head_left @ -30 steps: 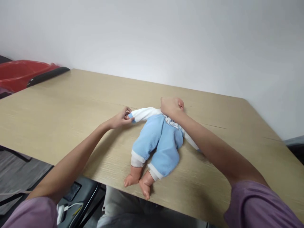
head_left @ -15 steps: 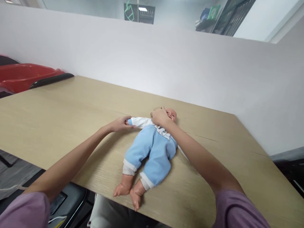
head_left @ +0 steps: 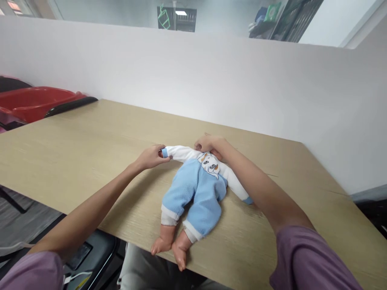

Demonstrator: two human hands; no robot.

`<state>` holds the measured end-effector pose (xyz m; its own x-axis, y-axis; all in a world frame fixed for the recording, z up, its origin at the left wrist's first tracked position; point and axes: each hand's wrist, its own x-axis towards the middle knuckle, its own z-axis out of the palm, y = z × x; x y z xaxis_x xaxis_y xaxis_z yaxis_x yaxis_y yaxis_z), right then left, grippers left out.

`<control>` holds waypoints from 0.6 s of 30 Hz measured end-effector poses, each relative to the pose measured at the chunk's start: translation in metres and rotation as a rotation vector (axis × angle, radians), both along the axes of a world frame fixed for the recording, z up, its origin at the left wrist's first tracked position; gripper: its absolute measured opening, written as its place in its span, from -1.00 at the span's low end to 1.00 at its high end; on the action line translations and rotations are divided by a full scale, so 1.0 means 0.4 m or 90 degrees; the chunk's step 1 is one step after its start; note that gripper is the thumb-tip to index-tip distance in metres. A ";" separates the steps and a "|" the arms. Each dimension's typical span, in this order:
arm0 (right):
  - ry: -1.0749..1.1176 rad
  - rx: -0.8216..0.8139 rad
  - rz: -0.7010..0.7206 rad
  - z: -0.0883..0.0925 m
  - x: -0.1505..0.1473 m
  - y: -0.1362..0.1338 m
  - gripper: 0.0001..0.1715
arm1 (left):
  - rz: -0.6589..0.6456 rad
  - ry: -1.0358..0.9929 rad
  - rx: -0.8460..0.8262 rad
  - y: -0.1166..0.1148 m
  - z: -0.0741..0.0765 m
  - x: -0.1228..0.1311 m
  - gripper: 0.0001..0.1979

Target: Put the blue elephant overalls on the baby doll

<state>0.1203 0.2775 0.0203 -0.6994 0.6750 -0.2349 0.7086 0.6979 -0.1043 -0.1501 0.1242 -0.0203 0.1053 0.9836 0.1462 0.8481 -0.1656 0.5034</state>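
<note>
A baby doll (head_left: 193, 191) lies on its back on the wooden table, bare feet towards me. It wears blue trousers with white cuffs and a white top (head_left: 182, 153) with blue cuffs and a cartoon animal face on the chest. My left hand (head_left: 152, 156) is closed around the doll's hand at the end of one sleeve, holding that arm out to the left. My right hand (head_left: 211, 144) is at the neck and shoulder, fingers curled in a pinch at the top's neckline. That hand and wrist cover the doll's head. The other sleeve lies partly under my right forearm.
The table (head_left: 90, 137) meets a white wall (head_left: 196, 72) with a window above it. A red plastic tub (head_left: 39, 98) stands beyond the table's left end. Below the front edge is a dark chair (head_left: 98, 249) with a phone and a cable on it.
My right hand has shifted off the doll's face and chest to the neckline, uncovering the chest picture and the far sleeve. My left hand keeps its hold. The view has shifted slightly.
</note>
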 end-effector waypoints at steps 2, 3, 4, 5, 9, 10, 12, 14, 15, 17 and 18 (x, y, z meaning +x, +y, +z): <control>0.022 0.020 0.013 0.003 0.020 -0.004 -0.72 | -0.001 0.003 -0.015 0.003 -0.004 0.004 -0.51; 0.039 0.031 0.019 0.006 0.028 -0.008 -0.76 | -0.004 0.009 -0.027 0.005 -0.005 0.005 -0.51; 0.065 0.049 0.024 0.010 0.035 -0.013 -0.82 | -0.008 0.018 -0.046 0.008 -0.005 0.005 -0.49; 0.095 0.070 0.025 0.015 0.043 -0.022 -0.87 | -0.015 0.028 -0.068 0.011 -0.004 0.004 -0.48; 0.228 0.158 -0.002 0.039 0.094 -0.089 -0.70 | -0.035 0.070 -0.132 0.021 -0.009 -0.005 -0.43; 0.263 0.171 -0.005 0.043 0.117 -0.116 -0.68 | -0.034 0.078 -0.137 0.023 -0.012 -0.007 -0.41; 0.356 0.181 0.022 0.041 0.180 -0.182 -0.70 | -0.036 0.091 -0.146 0.028 -0.020 -0.009 -0.39; 0.394 0.194 0.050 0.024 0.262 -0.258 -0.74 | -0.043 0.099 -0.153 0.032 -0.029 -0.009 -0.36; 0.395 0.223 0.041 0.008 0.309 -0.299 -0.76 | -0.048 0.102 -0.157 0.035 -0.033 -0.008 -0.34; 0.354 0.275 0.007 -0.034 0.408 -0.382 -0.77 | -0.059 0.103 -0.162 0.042 -0.041 -0.010 -0.30; 0.341 0.293 -0.018 -0.059 0.458 -0.423 -0.76 | -0.064 0.105 -0.164 0.046 -0.044 -0.012 -0.28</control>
